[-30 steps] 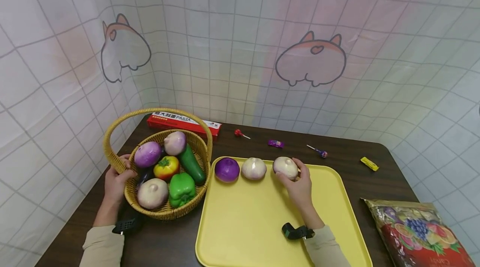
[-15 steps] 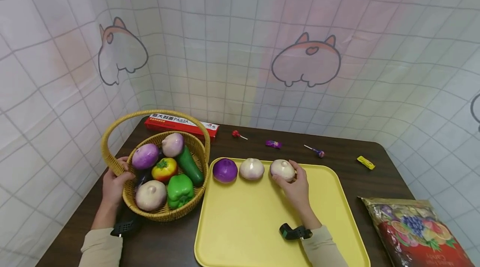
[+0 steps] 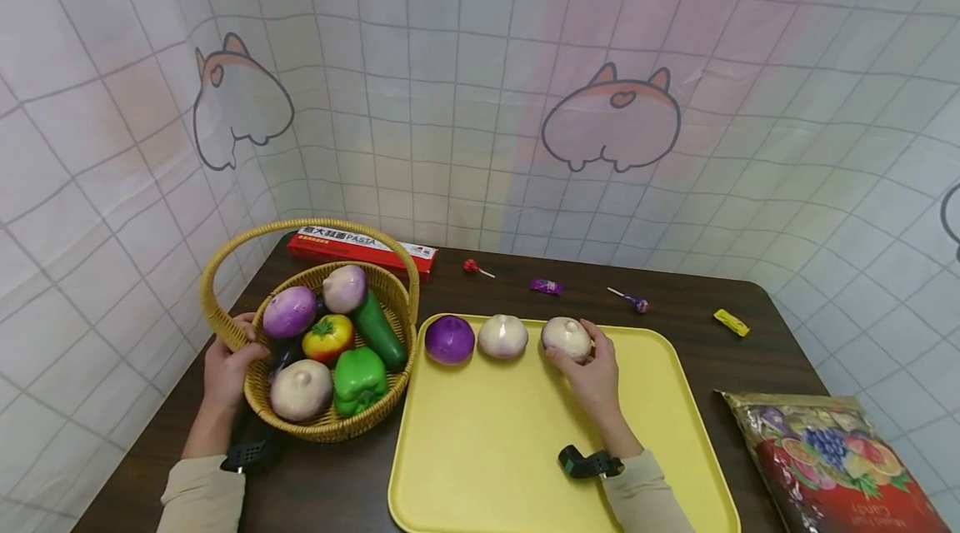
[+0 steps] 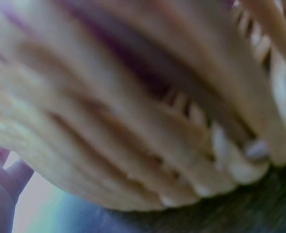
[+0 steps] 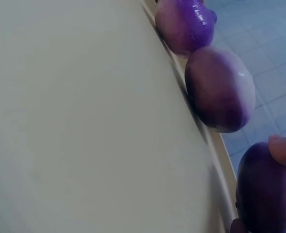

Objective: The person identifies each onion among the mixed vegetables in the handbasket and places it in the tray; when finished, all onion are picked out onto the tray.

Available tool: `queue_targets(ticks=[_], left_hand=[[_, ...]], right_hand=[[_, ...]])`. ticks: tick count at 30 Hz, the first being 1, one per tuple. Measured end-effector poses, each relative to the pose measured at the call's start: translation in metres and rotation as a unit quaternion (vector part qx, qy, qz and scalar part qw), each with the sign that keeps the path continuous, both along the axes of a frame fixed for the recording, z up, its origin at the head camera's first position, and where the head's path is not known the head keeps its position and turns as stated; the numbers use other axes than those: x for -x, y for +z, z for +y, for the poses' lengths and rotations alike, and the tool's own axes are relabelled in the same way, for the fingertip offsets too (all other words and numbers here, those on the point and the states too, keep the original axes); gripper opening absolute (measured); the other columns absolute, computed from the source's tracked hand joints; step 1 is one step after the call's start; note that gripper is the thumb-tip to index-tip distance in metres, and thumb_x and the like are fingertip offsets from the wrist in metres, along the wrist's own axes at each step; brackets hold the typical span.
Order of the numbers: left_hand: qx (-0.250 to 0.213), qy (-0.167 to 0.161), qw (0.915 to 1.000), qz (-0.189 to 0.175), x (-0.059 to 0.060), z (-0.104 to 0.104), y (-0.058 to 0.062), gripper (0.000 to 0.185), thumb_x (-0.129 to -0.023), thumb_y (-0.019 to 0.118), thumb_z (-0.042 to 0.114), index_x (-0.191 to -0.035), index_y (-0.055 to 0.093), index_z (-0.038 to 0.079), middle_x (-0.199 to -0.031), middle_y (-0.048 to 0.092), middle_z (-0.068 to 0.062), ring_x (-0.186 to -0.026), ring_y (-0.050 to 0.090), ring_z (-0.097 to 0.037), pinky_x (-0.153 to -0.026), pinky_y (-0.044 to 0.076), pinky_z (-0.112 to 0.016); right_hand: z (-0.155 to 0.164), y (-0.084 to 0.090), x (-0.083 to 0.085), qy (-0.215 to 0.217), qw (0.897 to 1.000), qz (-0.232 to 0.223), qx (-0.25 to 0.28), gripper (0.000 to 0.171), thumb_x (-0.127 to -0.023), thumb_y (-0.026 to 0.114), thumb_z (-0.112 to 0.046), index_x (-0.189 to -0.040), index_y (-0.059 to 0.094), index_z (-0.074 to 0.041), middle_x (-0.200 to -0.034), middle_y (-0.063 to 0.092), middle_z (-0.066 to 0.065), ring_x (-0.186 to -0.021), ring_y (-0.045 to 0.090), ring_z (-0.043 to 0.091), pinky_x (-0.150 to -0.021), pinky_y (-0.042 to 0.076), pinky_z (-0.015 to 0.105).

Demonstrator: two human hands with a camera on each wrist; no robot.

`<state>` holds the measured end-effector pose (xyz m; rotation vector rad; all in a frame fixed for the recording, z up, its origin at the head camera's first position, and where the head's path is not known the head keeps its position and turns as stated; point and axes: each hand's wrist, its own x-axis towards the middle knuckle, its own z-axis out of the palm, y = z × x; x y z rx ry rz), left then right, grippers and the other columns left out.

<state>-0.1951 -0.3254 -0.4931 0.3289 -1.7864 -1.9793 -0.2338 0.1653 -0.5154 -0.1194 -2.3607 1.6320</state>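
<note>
At the left, my left hand point(image 3: 227, 362) grips the wicker basket point(image 3: 333, 433) by its side, where the tall handle joins the rim. Inside the basket lie white and purple onions point(image 3: 302, 390), a green bell pepper point(image 3: 361, 381), a red-yellow pepper point(image 3: 328, 338), a cucumber point(image 3: 380, 333) and a partly hidden dark eggplant. My right hand point(image 3: 592, 379) holds a white-and-purple onion point(image 3: 564, 338) at the far edge of the yellow tray point(image 3: 517, 450), thumb on its near side. Left of it sit another pale onion point(image 3: 502, 336) and a deep purple one point(image 3: 449, 340). Weave fills the left wrist view.
Behind the basket lies a red pasta box point(image 3: 360, 251). Along the table's back are a red lollipop point(image 3: 472, 266), a purple candy point(image 3: 546, 287), a blue lollipop point(image 3: 636, 302) and a yellow candy point(image 3: 731, 322). A candy bag point(image 3: 847, 466) lies right of the tray.
The head view has shifted slightly, moving the whole scene a little left. Both hands keep their holds, and the onion in my right hand stays about where it was on the tray.
</note>
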Motion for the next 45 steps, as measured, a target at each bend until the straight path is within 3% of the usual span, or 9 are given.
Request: queue_targets(ticks=[9,17,23,27,34,45], left_hand=[[-0.003,0.008,1.0000,0.003,0.002,-0.002,-0.002,0.018,-0.078,0.049,-0.019,-0.086,0.049,-0.003,-0.109,0.055,0.000,-0.102,0.049,-0.014,-0.077,0.043,-0.016],[0.009,0.008,0.9999,-0.008,0.001,-0.002,-0.004,0.016,-0.078,0.050,-0.017,-0.087,0.048,-0.004,-0.109,0.055,0.001,-0.101,0.049,-0.014,-0.076,0.043,-0.015],[0.004,0.008,1.0000,0.000,0.000,-0.002,-0.003,0.016,-0.078,0.049,-0.018,-0.087,0.048,-0.004,-0.108,0.055,0.001,-0.101,0.049,-0.014,-0.077,0.043,-0.015],[-0.002,0.009,0.9999,0.005,0.000,-0.001,-0.003,0.017,-0.078,0.049,-0.018,-0.085,0.049,-0.003,-0.108,0.055,0.000,-0.100,0.050,-0.014,-0.077,0.043,-0.015],[-0.003,0.005,1.0000,0.004,-0.001,-0.001,-0.002,0.017,-0.079,0.049,-0.018,-0.086,0.049,-0.002,-0.109,0.054,0.000,-0.101,0.049,-0.014,-0.076,0.044,-0.015],[-0.009,-0.002,0.9999,0.012,0.000,0.001,0.000,0.021,-0.080,0.049,-0.020,-0.084,0.050,0.001,-0.109,0.054,-0.001,-0.101,0.049,-0.014,-0.077,0.044,-0.015]], right_hand=[[-0.003,-0.001,-0.003,0.024,0.999,0.010,-0.018,0.074,-0.075,0.082,-0.011,-0.139,0.047,-0.002,-0.134,0.048,0.018,-0.107,0.052,0.028,-0.084,0.045,0.030],[-0.004,-0.005,-0.008,0.032,0.999,0.005,-0.032,0.072,-0.075,0.082,-0.009,-0.137,0.047,-0.002,-0.133,0.049,0.019,-0.105,0.053,0.029,-0.083,0.045,0.029],[-0.004,-0.004,-0.007,0.028,0.998,0.017,-0.047,0.072,-0.073,0.082,-0.007,-0.136,0.049,-0.001,-0.131,0.049,0.021,-0.111,0.052,0.033,-0.091,0.043,0.043],[-0.005,-0.001,-0.007,0.035,0.999,0.013,-0.036,0.071,-0.075,0.081,-0.007,-0.137,0.047,0.000,-0.134,0.047,0.023,-0.117,0.050,0.036,-0.096,0.041,0.048],[-0.005,0.006,-0.009,0.038,0.999,0.008,-0.011,0.070,-0.077,0.080,-0.005,-0.138,0.045,0.001,-0.134,0.044,0.023,-0.116,0.049,0.034,-0.096,0.041,0.046],[-0.003,0.008,-0.008,0.000,0.999,0.024,0.022,0.058,-0.082,0.074,-0.005,-0.134,0.050,0.002,-0.134,0.044,0.023,-0.116,0.043,0.034,-0.098,0.041,0.049]])
